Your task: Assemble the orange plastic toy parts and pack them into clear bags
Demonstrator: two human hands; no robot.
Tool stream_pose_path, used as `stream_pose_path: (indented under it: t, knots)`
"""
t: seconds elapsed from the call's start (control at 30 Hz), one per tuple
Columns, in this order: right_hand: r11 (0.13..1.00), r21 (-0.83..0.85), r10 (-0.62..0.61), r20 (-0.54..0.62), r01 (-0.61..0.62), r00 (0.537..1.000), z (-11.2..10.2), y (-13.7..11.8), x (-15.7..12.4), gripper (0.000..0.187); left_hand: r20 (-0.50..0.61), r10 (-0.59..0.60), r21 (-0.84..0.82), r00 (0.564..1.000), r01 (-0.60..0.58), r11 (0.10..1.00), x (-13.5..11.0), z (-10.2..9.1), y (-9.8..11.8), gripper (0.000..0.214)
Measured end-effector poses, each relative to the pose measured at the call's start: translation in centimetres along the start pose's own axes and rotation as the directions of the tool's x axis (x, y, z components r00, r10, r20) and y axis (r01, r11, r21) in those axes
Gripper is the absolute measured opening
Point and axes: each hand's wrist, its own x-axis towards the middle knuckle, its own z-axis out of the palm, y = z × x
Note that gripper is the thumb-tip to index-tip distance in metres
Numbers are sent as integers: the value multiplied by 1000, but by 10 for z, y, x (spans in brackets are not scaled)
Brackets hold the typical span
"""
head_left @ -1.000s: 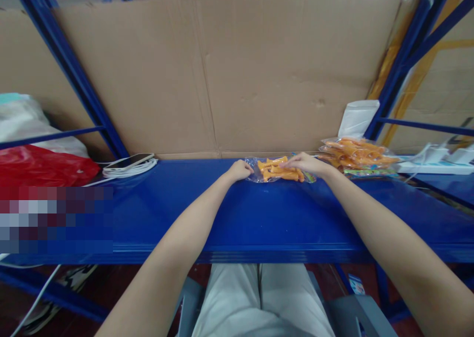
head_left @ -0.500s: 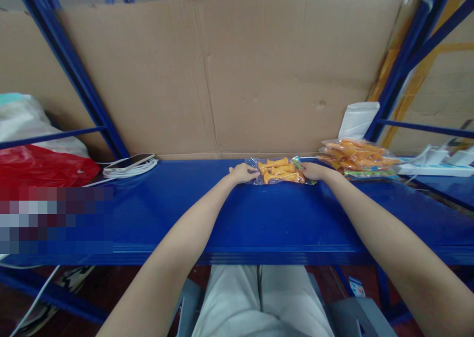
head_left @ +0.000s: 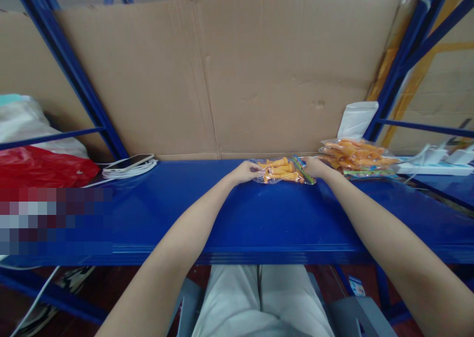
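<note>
A clear plastic bag [head_left: 280, 171] of orange, flared plastic pieces lies flat near the back of the blue shelf [head_left: 259, 218]. Across its right end runs a green and blue header card [head_left: 304, 171]. My left hand [head_left: 245, 172] is at the bag's left end, its fingers closed on the plastic edge. At the far corner of the header card, my right hand [head_left: 314, 167] has its fingertips pinched on the bag, partly hidden behind the hand. Just right of that hand sits a pile of similar bagged orange pieces [head_left: 355, 154].
A phone [head_left: 131, 162] rests on a coiled white cable [head_left: 129, 171] at the left. Red and white plastic bags [head_left: 44, 166] lie farther left. A white power strip [head_left: 433, 167] is at the right. Cardboard [head_left: 259, 80] walls off the back between blue posts.
My right hand has shifted slightly right and up, and more of the header card shows. The left hand's fingers have drawn in slightly at the bag's left end. The bag stays in place.
</note>
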Motion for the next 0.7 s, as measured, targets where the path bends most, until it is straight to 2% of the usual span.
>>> stream_pose_path:
  t: [0.13, 0.23, 0.4, 0.57, 0.7]
  knots:
    - [999, -2, -36, 22, 36, 999, -1, -2, -2, 37, 164, 19, 26, 986, -23, 999, -1, 2, 1, 30]
    - [999, -25, -45, 33, 46, 998, 2, -4, -1, 41, 217, 34, 138, 976, -66, 988, -4, 3, 10, 29]
    - [998, -33, -48, 55, 50, 997, 8, -5, 1, 42, 191, 29, 383, 981, -102, 918, -11, 4, 26, 36]
    - [999, -11, -48, 31, 49, 998, 10, 1, 5, 40, 171, -10, 448, 985, -68, 891, -10, 5, 28, 39]
    - [1000, -9, -27, 1, 27, 1000, 10, 5, 6, 44, 159, -33, 424, 987, -38, 905, -8, 4, 26, 37]
